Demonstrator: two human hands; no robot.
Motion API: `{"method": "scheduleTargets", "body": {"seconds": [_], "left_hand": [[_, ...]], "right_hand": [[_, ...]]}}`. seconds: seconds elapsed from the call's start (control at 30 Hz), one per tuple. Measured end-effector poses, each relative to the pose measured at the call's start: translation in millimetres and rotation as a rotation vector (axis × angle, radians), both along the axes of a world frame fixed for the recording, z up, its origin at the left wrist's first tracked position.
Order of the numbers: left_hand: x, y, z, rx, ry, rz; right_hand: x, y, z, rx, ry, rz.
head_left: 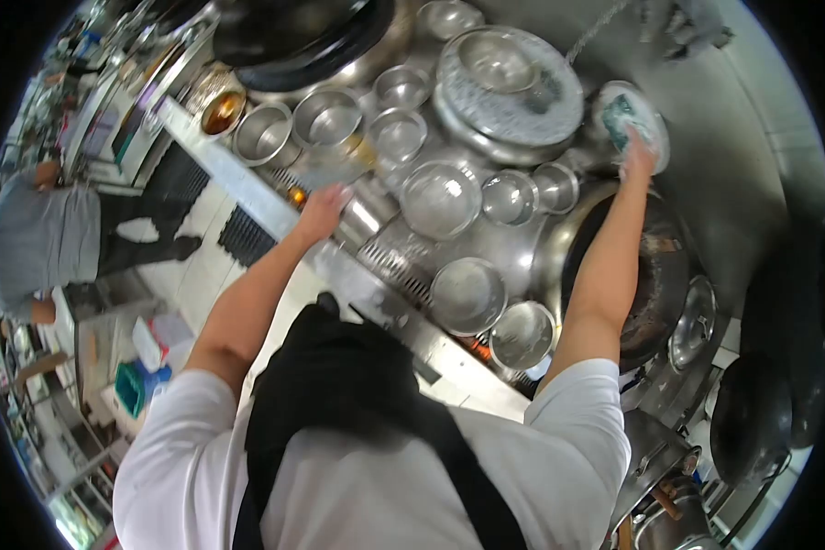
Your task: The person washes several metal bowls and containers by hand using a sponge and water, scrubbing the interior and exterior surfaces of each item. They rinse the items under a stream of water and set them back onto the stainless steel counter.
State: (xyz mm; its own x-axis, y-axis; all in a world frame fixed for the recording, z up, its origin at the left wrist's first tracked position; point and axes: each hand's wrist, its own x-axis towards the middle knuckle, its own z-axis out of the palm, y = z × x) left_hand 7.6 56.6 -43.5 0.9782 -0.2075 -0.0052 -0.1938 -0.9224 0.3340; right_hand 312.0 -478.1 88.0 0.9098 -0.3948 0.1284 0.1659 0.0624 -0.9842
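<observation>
My left hand [323,213] is closed on the rim of a metal container [367,213], which lies tilted at the front edge of the steel counter. My right hand [639,158] reaches far across to a round, suds-covered dish [655,124] at the back right. Its fingers press on a green scouring pad [620,112] with white foam on it; blur softens the fingertips. Between the hands stand several round metal bowls, among them a large one [440,200] and a smaller one [510,198].
A wide foamy lid [509,92] with a bowl on it sits at the back. A dark wok [646,284] lies under my right forearm. A pot with amber liquid [223,114] stands at the left. Another person [50,229] in grey is at far left.
</observation>
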Motion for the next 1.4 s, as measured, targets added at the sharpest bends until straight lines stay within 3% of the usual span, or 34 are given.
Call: {"method": "scheduleTargets", "body": {"seconds": [0.03,0.1,0.17,0.2,0.23,0.27,0.3,0.33,0.37,0.4,0.43,0.47,0.5,0.53,0.57,0.6,0.63,0.67,0.7,0.77,0.8,0.83,0.9,0.93,1.03,1.07,1.13,1.23,1.3,1.33,1.4], "left_hand": [[8,-2,13,0.081,-0.017,-0.028],[19,7,-6,0.071,-0.145,-0.036],[33,13,-9,0.064,-0.219,-0.025],[38,14,-10,0.057,-0.258,-0.022],[39,13,-3,-0.052,-0.211,0.029],[42,12,10,-0.159,-0.165,0.079],[44,13,17,-0.265,-0.118,0.127],[45,16,15,-0.327,-0.149,0.122],[45,19,10,-0.392,-0.18,0.115],[46,21,8,-0.44,-0.15,0.124],[48,24,6,-0.489,-0.12,0.135],[49,28,5,-0.517,-0.03,0.162],[51,32,3,-0.544,0.06,0.189],[53,35,-3,-0.552,-0.041,0.12],[52,35,-11,-0.559,-0.139,0.055],[48,36,-20,-0.566,-0.235,-0.007],[48,37,-27,-0.571,-0.339,-0.067],[45,37,-30,-0.404,-0.365,-0.027],[38,33,-18,-0.525,-0.163,0.087],[39,31,19,-0.752,0.24,0.298],[42,31,5,-0.585,-0.047,0.168],[47,32,8,-0.604,0.003,0.197],[43,30,22,-0.644,0.146,0.24],[42,31,29,-0.717,0.154,0.243],[42,38,16,-0.716,0.189,0.195],[44,39,20,-0.703,0.178,0.188],[39,39,26,-0.675,0.173,0.17],[40,38,26,-0.709,0.213,0.186],[40,40,26,-0.713,0.216,0.162],[42,40,25,-0.714,0.21,0.151],[43,41,16,-0.711,0.17,0.124]], "right_hand": [[-27,21,12,0.015,0.004,0.08],[-85,71,18,-0.038,0.08,0.237],[-139,126,8,-0.17,0.013,0.53],[-174,163,12,-0.362,0.178,0.407],[-203,197,13,-0.478,0.15,0.386],[-219,226,-20,-0.505,-0.053,0.384],[-248,260,-10,-0.482,0.034,0.39],[-261,285,-32,-0.603,-0.09,0.393],[-280,311,-59,-0.771,0.049,0.397],[-297,334,-72,-0.922,0.001,0.422],[-303,352,-74,-0.934,-0.13,0.491],[-309,366,-77,-1.103,-0.366,0.446],[-309,378,-81,-1.143,-0.316,0.422],[-306,390,-86,-1.181,-0.266,0.397],[-303,399,-92,-1.218,-0.212,0.377],[-291,399,-96,-1.098,-0.03,0.562],[-276,405,-84,-1.113,0.15,0.497],[-245,401,-105,-1.135,0.196,0.545],[-228,394,-128,-1.158,0.254,0.593],[-246,398,-127,-1.109,0.268,0.413],[-255,403,-124,-1.083,0.261,0.323],[-276,415,-110,-1.052,0.293,0.311],[-317,439,-86,-1.227,0.36,0.37],[-325,440,-90,-1.303,0.121,0.241],[-286,432,-104,-1.209,0.245,0.219],[-251,391,-178,-1.512,0.101,0.346],[-250,396,-145,-1.66,0.165,0.487],[-288,422,-141,-1.465,0.109,0.309],[-330,446,-103,-1.296,0.037,0.206],[-333,452,-84,-1.224,0.129,0.272],[-307,430,-101,-1.211,0.233,0.315]]}}
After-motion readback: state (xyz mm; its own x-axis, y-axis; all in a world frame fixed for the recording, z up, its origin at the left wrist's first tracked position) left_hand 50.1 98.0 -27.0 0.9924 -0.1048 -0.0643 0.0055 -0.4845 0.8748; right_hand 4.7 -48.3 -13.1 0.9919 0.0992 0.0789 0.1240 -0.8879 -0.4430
